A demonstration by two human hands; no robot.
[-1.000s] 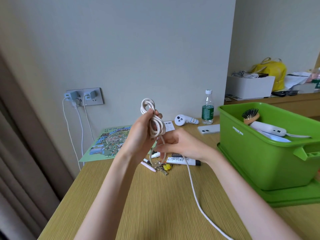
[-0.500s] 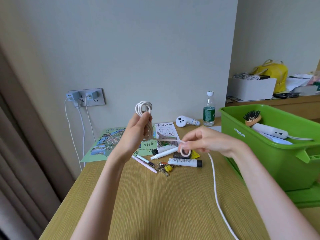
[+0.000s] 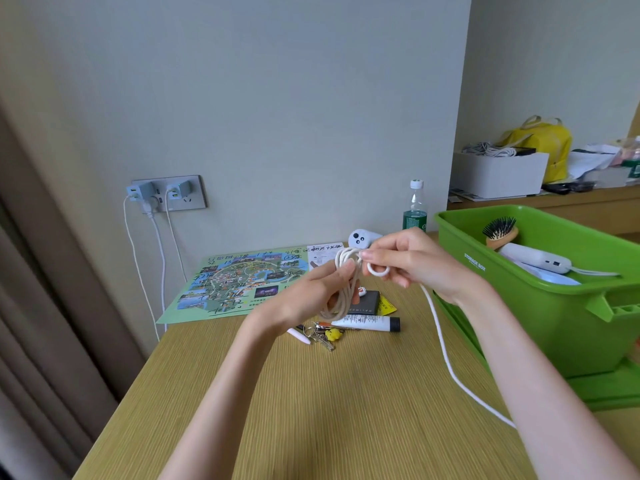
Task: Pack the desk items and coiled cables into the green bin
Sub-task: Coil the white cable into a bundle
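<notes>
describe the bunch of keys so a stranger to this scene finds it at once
Start at the green bin and look left across the wooden desk to the clutter. The keys lie at its near edge, just before the white tube: the only metal there, with a yellow charm.

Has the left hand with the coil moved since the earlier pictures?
Yes. The left hand, holding the coiled cable, has moved right and down, off the map towards the white tube.
</notes>
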